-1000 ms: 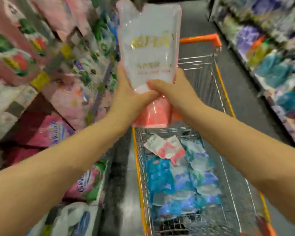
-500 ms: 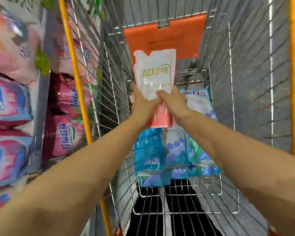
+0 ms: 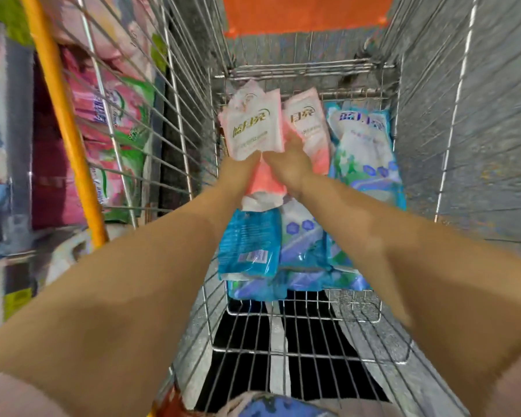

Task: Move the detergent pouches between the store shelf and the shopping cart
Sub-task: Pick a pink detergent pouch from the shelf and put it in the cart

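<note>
Both my hands reach deep into the wire shopping cart (image 3: 193, 121). My left hand (image 3: 241, 170) and my right hand (image 3: 286, 164) together grip a pink and white detergent pouch (image 3: 253, 130) by its lower part, low at the cart's far end. A second pink pouch (image 3: 310, 127) lies just right of it, partly behind my right hand. Several blue and white pouches (image 3: 364, 152) cover the cart floor to the right and nearer me (image 3: 248, 245).
The store shelf on the left holds pink and green pouches (image 3: 118, 124) behind the cart's wire side and orange rail (image 3: 63, 124). An orange flap (image 3: 304, 13) closes the cart's far end. The near cart floor (image 3: 298, 341) is bare wire.
The pink pouch came from up by the shelf down into the cart and now sits low at its far end. My view has tipped down and moved closer.
</note>
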`<act>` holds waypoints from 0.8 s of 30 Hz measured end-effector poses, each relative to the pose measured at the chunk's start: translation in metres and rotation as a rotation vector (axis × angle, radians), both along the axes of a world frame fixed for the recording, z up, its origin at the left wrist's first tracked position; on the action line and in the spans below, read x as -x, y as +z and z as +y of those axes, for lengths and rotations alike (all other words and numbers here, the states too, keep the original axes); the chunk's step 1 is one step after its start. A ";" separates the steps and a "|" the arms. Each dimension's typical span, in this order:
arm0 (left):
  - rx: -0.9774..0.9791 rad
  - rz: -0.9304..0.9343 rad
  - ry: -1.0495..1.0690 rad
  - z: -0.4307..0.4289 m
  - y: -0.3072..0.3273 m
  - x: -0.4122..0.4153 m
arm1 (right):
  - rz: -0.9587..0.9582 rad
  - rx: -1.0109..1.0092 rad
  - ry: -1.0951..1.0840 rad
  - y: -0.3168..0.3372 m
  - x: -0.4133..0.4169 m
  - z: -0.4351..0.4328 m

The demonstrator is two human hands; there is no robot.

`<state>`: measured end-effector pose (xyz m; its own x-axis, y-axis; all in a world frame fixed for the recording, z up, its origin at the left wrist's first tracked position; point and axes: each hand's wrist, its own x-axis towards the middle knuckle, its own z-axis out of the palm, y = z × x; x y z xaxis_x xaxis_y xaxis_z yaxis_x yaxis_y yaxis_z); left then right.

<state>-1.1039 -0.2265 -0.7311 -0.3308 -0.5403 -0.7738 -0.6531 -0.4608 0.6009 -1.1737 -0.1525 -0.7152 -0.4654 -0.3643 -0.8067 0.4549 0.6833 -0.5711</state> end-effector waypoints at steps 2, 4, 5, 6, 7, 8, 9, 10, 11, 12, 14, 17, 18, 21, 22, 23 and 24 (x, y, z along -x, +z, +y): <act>0.041 -0.104 -0.037 -0.002 -0.003 -0.004 | 0.023 -0.033 0.059 -0.001 -0.006 -0.003; 0.110 -0.221 -0.133 -0.003 0.000 -0.005 | 0.052 -0.049 0.091 0.000 -0.011 -0.006; 0.137 -0.261 -0.180 -0.004 0.002 -0.006 | 0.066 -0.048 0.104 0.000 -0.014 -0.007; 0.148 -0.290 -0.209 -0.004 0.004 -0.007 | 0.071 -0.050 0.108 0.001 -0.018 -0.008; 0.150 -0.307 -0.219 -0.005 0.005 -0.008 | 0.082 -0.048 0.105 0.001 -0.021 -0.007; 0.149 -0.325 -0.224 -0.005 0.009 -0.010 | 0.095 -0.055 0.104 0.003 -0.024 -0.007; 0.154 -0.344 -0.247 -0.005 0.014 -0.012 | 0.111 -0.065 0.107 0.004 -0.027 -0.006; 0.166 -0.353 -0.281 -0.004 0.020 -0.014 | 0.123 -0.076 0.110 0.007 -0.030 -0.005; 0.174 -0.346 -0.302 -0.003 0.025 -0.017 | 0.132 -0.082 0.114 0.010 -0.033 -0.004; 0.182 -0.328 -0.312 -0.002 0.030 -0.019 | 0.141 -0.081 0.118 0.014 -0.035 -0.003; 0.210 -0.272 -0.264 0.001 0.044 -0.024 | 0.168 -0.070 0.136 0.026 -0.040 -0.001; 0.262 -0.160 -0.149 0.007 0.064 -0.033 | 0.249 -0.029 0.151 0.049 -0.046 0.002; 0.262 -0.112 -0.110 0.010 0.073 -0.037 | 0.280 -0.010 0.147 0.059 -0.049 0.002; 0.297 0.026 -0.048 0.021 0.108 -0.048 | 0.362 0.050 0.107 0.096 -0.065 0.006; 0.306 0.056 -0.035 0.025 0.120 -0.054 | 0.390 0.077 0.087 0.110 -0.072 0.008; 0.308 0.094 -0.024 0.029 0.133 -0.061 | 0.421 0.104 0.072 0.124 -0.080 0.010; 0.310 0.136 -0.014 0.033 0.148 -0.070 | 0.452 0.130 0.064 0.140 -0.090 0.012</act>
<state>-1.0339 -0.1937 -0.5834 -0.4286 -0.7377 -0.5216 -0.5624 -0.2340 0.7931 -1.0842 -0.1400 -0.5757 -0.7326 -0.4882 -0.4742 0.1008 0.6112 -0.7850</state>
